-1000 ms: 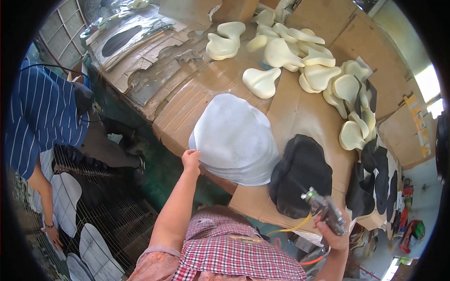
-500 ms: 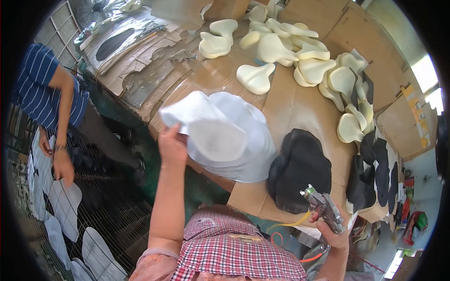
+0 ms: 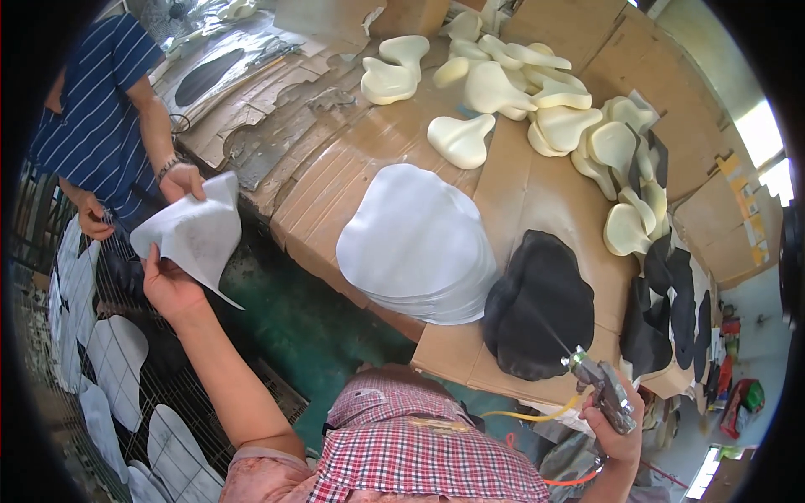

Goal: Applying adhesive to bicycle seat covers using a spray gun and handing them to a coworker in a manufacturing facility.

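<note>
My left hand (image 3: 173, 287) is out to the left, closed on the lower edge of a white saddle-shaped sheet (image 3: 189, 243). A co-worker's hand (image 3: 181, 179) touches the same sheet at its upper edge. In my right hand (image 3: 619, 426) is a metal spray gun (image 3: 605, 387), held at the table's near edge with its nozzle toward a stack of black saddle-shaped pieces (image 3: 537, 310). A yellow hose (image 3: 537, 417) and an orange one run near the gun. Left of the black stack lies a tall stack of white sheets (image 3: 411, 235) of similar shape.
Cream foam saddle pads (image 3: 495, 88) are heaped at the back of the cardboard-covered table (image 3: 314, 210). More black pieces (image 3: 650, 327) lie at the right. On the left, beside the co-worker (image 3: 105, 109), a wire rack (image 3: 163, 356) carries several white sheets.
My left hand has carried the white sheet from above the stack leftward to the co-worker, who has leaned in and raised a hand to it. My right hand has shifted slightly right with the gun.
</note>
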